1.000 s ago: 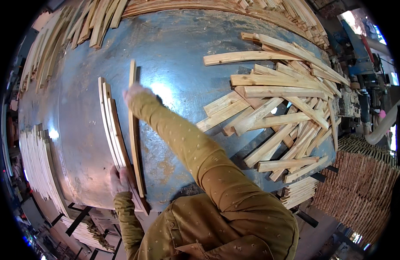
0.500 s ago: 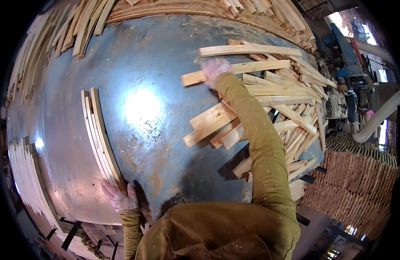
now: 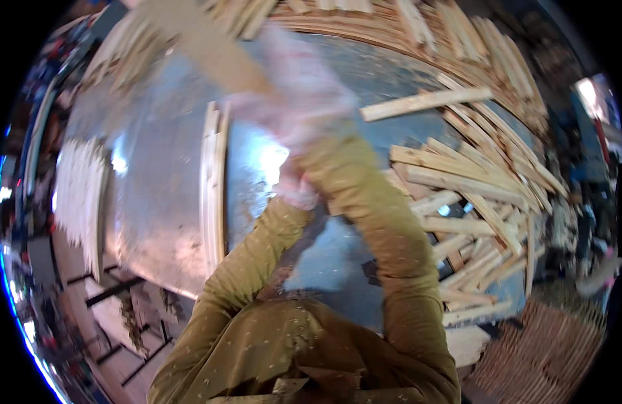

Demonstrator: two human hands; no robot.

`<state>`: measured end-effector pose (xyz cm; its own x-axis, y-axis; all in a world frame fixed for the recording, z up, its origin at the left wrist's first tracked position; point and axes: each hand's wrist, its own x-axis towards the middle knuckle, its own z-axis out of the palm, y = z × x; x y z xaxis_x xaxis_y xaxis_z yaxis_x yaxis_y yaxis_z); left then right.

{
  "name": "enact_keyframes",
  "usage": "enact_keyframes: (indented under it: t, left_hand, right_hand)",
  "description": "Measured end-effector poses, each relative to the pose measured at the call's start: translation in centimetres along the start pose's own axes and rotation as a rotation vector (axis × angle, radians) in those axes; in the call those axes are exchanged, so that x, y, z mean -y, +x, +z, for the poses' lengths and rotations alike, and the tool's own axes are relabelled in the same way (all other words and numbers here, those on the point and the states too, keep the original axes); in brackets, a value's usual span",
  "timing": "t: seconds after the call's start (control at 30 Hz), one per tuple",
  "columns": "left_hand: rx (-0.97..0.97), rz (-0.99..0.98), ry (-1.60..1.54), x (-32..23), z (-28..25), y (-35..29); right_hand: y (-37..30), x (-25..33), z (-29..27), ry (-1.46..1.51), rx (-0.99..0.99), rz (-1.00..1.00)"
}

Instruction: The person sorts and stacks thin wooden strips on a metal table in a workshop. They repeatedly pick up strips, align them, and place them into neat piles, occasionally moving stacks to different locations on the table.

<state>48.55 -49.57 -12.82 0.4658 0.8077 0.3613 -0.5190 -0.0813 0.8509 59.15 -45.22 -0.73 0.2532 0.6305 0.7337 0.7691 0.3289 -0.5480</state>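
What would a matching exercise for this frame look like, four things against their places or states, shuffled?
Things
1. Right hand
2. Left hand
3. Jumbled wooden pieces
4. Long strips lying side by side

Places or states
A. On the right side of the tabletop
B. Lower in the picture than the other hand
C. On the tabletop, to the left of both hands
D. Blurred, with a wooden board extending from it toward the upper left

Pairs: 1-D, 2-B, 3-A, 4-C

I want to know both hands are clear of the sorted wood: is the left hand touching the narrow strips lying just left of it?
Apart. The head view shows bare blue tabletop between the left hand and the strips.
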Motion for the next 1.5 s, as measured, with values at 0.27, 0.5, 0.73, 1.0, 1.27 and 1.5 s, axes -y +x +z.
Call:
enact_keyframes:
  t: [0.27, 0.5, 0.73, 1.0, 1.27, 1.5]
  left_hand:
    - [-0.231, -0.679, 0.644, 0.6, -9.0, 0.2]
    - [-0.362, -0.872, -0.107, 2.4, -10.5, -6.8]
    - [-0.065, -0.747, 0.344, 3.3, -16.9, 4.2]
    - [-0.135, -0.221, 1.328, -3.0, -29.6, 30.9]
    - [0.775, -0.13, 1.793, 8.9, -9.7, 12.1]
    - [0.634, -0.995, 0.358, 9.1, -10.8, 4.5]
  right_hand:
    - [-27.6, 2.6, 1.8, 0.302, 0.388, 0.65]
    - [-29.2, 4.9, 3.4, 1.459, 0.269, 1.357]
    - [-31.7, -1.7, 1.3, 0.768, 0.465, 1.125]
    - [-16.8, -10.9, -9.3, -0.786, 0.548, 0.154]
    - [-13.8, -24.1, -13.1, -1.268, 0.767, 1.204]
    - [-17.2, -18.4, -15.1, -0.117, 0.455, 1.376]
